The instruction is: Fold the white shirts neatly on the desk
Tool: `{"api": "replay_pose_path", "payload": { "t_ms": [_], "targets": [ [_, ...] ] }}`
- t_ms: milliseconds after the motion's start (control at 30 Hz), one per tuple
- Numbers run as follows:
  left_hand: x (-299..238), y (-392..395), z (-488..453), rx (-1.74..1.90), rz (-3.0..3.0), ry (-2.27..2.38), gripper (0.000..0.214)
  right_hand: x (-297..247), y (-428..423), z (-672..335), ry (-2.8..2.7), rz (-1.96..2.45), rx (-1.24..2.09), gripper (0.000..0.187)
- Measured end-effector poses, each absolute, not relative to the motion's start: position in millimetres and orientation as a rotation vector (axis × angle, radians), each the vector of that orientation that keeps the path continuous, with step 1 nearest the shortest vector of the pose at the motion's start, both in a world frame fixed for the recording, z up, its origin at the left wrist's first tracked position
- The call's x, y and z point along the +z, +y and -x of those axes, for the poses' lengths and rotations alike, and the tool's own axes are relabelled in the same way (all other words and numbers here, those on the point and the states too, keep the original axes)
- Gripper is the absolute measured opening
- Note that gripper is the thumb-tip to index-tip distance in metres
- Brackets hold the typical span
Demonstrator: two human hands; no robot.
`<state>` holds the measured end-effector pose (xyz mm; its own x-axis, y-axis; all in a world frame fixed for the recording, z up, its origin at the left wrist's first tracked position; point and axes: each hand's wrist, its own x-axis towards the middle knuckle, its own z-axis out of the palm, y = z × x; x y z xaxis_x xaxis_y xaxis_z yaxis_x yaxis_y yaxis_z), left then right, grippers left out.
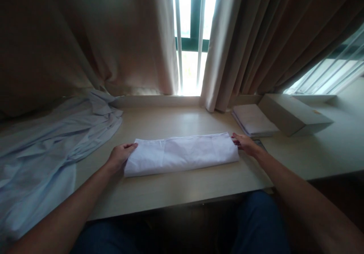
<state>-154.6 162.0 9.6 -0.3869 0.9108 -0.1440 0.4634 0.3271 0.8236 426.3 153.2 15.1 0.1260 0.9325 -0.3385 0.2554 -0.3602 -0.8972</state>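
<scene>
A white cloth [182, 153], folded into a long flat strip, lies crosswise on the pale table. My left hand [121, 155] grips its left end near the far corner, thumb on top and the other fingers partly hidden. At the far right corner, the curled fingers of my right hand [245, 143] hold the cloth's edge. The part of the cloth under the fingers is out of sight. What kind of item the cloth is does not show.
Loose, crumpled white fabric [85, 125] covers the table's left side. A folded white stack [253, 119] and a pale box [298, 113] stand at the back right. A dark flat object [260, 145] lies beyond my right wrist. Curtains [224, 57] hang behind the table [170, 193].
</scene>
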Motion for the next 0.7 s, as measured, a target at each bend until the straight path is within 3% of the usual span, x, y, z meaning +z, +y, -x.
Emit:
{"api": "replay_pose_path", "payload": {
  "t_ms": [133,333,533,700],
  "targets": [
    [9.7,133.8,154.4,0.838,-1.273,2.142,0.046,20.5,124.0,-434.1,-1.254,1.782,1.331,0.054],
    [2.6,120.0,150.1,0.911,-1.376,2.201,0.038,2.4,119.6,-420.5,-1.242,1.745,1.143,0.047],
    [-7.0,122.9,151.1,1.222,-1.123,2.138,0.048,-7.4,122.7,-418.4,-1.113,1.656,1.267,0.036],
    [-10.9,124.1,153.6,1.149,-1.047,2.07,0.054,2.7,120.1,-417.3,-1.139,1.597,1.358,0.041]
  ]
}}
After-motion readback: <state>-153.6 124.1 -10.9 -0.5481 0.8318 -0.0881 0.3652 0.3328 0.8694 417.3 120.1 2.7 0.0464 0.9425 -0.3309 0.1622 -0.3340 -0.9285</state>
